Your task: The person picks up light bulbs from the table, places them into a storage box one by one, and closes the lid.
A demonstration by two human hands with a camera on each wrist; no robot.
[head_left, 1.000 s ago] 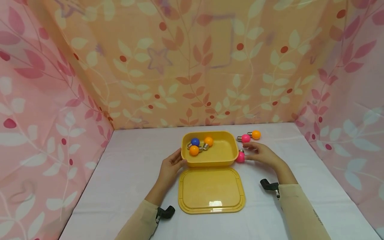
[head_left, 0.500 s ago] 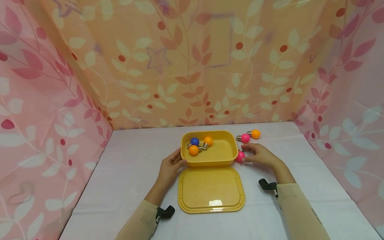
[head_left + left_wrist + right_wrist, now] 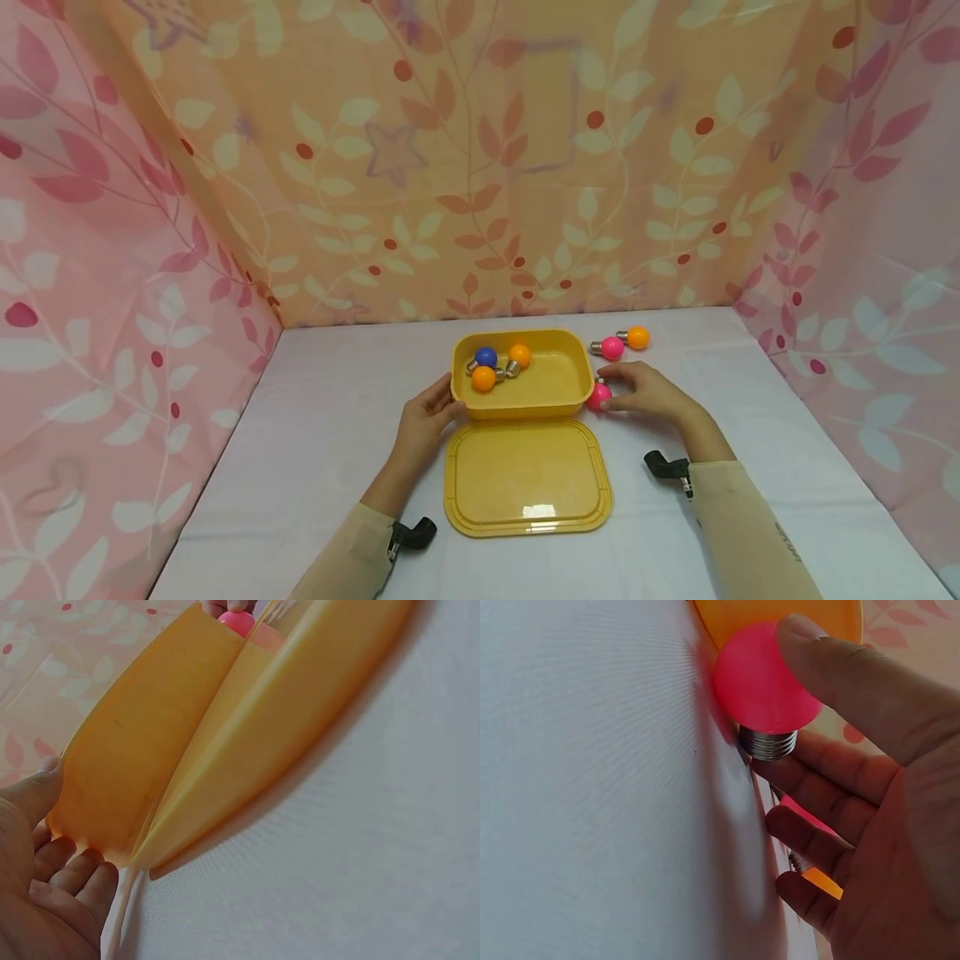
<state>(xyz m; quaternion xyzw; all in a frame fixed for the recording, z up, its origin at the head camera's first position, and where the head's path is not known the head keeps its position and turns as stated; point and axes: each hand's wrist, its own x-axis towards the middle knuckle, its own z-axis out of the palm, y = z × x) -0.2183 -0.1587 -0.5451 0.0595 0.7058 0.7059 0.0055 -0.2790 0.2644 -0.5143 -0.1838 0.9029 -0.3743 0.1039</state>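
A shallow yellow plastic box [image 3: 555,385] stands on the table with a blue light bulb [image 3: 486,357] and two orange light bulbs [image 3: 483,378] inside its left part. My left hand [image 3: 422,425] holds the box's left end, thumb at the front corner and fingers along the side wall, as the left wrist view [image 3: 45,862] also tells. Beside the box's right wall lies a pink light bulb [image 3: 599,396]. My right hand [image 3: 648,395] pinches it: in the right wrist view the thumb presses the pink globe [image 3: 761,679], and fingers lie by the metal screw base [image 3: 769,742].
The flat yellow lid [image 3: 528,479] lies in front of the box. Behind my right hand rest another pink light bulb [image 3: 612,348] and an orange one [image 3: 638,337]. Patterned cloth walls [image 3: 465,167] rise at the back and both sides of the white-covered table [image 3: 322,433].
My right hand has moved slightly left and closed its thumb and fingers onto the pink light bulb beside the box. My left hand and the box have stayed put.
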